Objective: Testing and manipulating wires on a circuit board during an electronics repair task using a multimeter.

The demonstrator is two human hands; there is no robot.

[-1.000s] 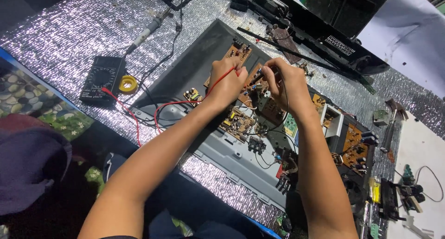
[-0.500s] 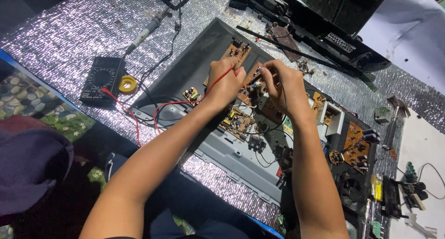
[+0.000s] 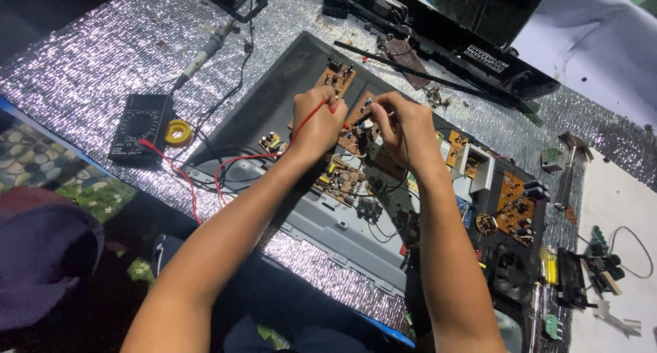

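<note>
My left hand point(image 3: 316, 122) is closed around a red test probe point(image 3: 329, 107) whose red lead point(image 3: 229, 165) runs back to a black multimeter point(image 3: 140, 127). My right hand point(image 3: 404, 123) pinches a thin black probe point(image 3: 363, 115), its tip down on the brown circuit boards point(image 3: 342, 178) inside an opened grey device chassis point(image 3: 274, 106). Both hands meet over the middle boards, almost touching. Which component the tips touch is hidden by my fingers.
A yellow roll point(image 3: 178, 132) lies beside the multimeter, a soldering iron point(image 3: 205, 52) farther back on the silver foil mat point(image 3: 89, 58). Black device casings point(image 3: 479, 52) sit at the back. Small tools and connectors point(image 3: 582, 271) clutter the right; a hammer point(image 3: 568, 168) rests there.
Both hands stay on the boards with the probes; they have shifted only slightly, and the view has moved a little.
</note>
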